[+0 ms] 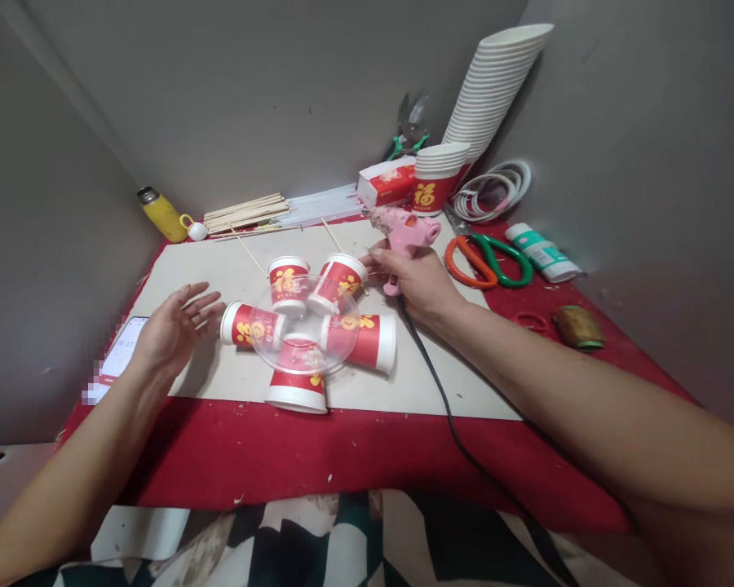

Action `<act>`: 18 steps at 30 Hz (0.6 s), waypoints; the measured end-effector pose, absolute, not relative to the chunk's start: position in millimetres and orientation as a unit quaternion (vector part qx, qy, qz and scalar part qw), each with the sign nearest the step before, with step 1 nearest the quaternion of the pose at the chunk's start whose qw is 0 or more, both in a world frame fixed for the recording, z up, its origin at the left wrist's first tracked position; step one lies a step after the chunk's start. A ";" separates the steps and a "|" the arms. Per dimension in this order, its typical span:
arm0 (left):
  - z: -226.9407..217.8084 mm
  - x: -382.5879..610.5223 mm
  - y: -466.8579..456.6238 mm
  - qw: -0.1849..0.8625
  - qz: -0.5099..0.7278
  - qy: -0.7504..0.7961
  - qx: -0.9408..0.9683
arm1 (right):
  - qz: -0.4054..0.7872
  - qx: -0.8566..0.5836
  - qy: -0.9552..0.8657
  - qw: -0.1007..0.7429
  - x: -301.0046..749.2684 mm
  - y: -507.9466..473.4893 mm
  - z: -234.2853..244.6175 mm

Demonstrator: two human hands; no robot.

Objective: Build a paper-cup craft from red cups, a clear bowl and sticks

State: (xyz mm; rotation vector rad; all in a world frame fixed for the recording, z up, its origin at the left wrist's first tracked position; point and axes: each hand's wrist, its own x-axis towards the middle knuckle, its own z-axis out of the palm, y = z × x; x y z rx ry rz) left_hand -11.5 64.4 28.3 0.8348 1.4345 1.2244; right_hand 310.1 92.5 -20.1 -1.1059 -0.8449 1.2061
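While right hand point(421, 284) grips one glue gun point(404, 229), five cups point(370, 339)

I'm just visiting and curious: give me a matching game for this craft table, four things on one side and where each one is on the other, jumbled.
1 pink glue gun
2 scissors
3 yellow bottle
4 clear dish

a on the red cloth, right of the board
b on top of the ring of cups
c in the right hand
d far left, beyond the board

Pairs: 1-c, 2-a, 3-d, 4-b.
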 end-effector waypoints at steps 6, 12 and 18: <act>24.4 -13.2 25.6 0.622 0.466 0.583 0.237 | 0.528 -0.478 -0.373 0.595 309.7 90.4 -20.8; 23.2 -5.1 1.2 0.607 0.504 0.577 0.210 | 0.523 -0.474 -0.390 0.592 310.6 90.2 -24.5; 18.7 0.5 -28.4 0.662 0.476 0.560 0.150 | 0.526 -0.468 -0.403 0.584 310.9 89.4 -24.9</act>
